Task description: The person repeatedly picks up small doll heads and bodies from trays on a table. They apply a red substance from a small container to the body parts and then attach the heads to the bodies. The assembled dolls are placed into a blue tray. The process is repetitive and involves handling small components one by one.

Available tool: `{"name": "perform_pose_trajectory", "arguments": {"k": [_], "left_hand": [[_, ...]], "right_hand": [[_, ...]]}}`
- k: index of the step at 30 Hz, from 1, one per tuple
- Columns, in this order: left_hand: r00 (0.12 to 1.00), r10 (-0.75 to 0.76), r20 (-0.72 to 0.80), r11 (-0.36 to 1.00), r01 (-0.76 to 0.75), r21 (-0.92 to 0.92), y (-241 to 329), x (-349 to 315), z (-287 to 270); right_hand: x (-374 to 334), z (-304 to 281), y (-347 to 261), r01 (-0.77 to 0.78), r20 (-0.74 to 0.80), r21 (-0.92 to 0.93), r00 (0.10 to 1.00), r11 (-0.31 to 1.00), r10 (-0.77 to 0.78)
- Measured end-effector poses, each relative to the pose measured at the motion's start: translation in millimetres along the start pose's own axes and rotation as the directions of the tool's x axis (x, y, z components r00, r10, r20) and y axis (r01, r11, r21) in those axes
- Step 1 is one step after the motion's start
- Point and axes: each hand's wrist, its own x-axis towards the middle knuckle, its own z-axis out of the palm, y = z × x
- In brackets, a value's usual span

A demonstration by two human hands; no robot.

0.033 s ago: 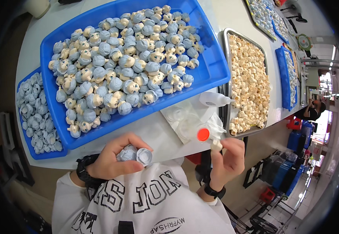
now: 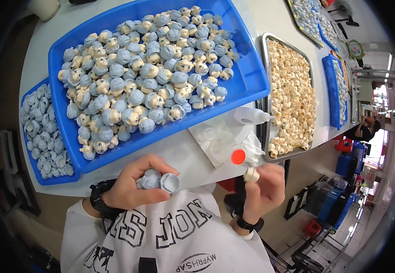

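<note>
My left hand (image 2: 134, 187) is closed around light blue-grey doll hair pieces (image 2: 169, 182), one with its hollow round side turned up at the fingertips. To the right, my right hand (image 2: 266, 193) pinches a small cream doll head part (image 2: 251, 174) between thumb and fingers. Just beyond that part lies a red round disc (image 2: 238, 157) beside clear round dishes (image 2: 222, 148) and crumpled clear plastic. A white squeeze bottle (image 2: 250, 115) lies on its side behind them, nozzle pointing right.
A big blue tub (image 2: 247, 79) full of finished doll heads fills the table ahead. Left of it, a smaller blue tray (image 2: 54, 180) holds loose hair pieces. On the right, a metal tray (image 2: 265, 54) carries cream parts. Further trays and a seated person (image 2: 366, 129) are far right.
The cream part in my right hand has turned and come slightly lower, away from the red disc. My left hand keeps its grip almost unchanged.
</note>
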Motion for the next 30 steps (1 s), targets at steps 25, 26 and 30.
{"name": "perform_pose_trajectory", "arguments": {"k": [25,26,30], "left_hand": [[0.962,-0.244,0.121,0.969,0.247,-0.016,6,-1,0],[0.959,-0.26,0.109,0.965,0.262,-0.006,6,-1,1],[0.96,-0.245,0.131,0.968,0.235,0.087,-3,-2,-2]], "right_hand": [[11,60,-23,0.38,0.432,-0.011,0.836,0.925,-0.339],[10,64,-19,0.394,0.423,-0.028,0.837,0.919,-0.347],[9,62,-22,0.41,0.477,-0.058,0.812,0.91,-0.335]]}}
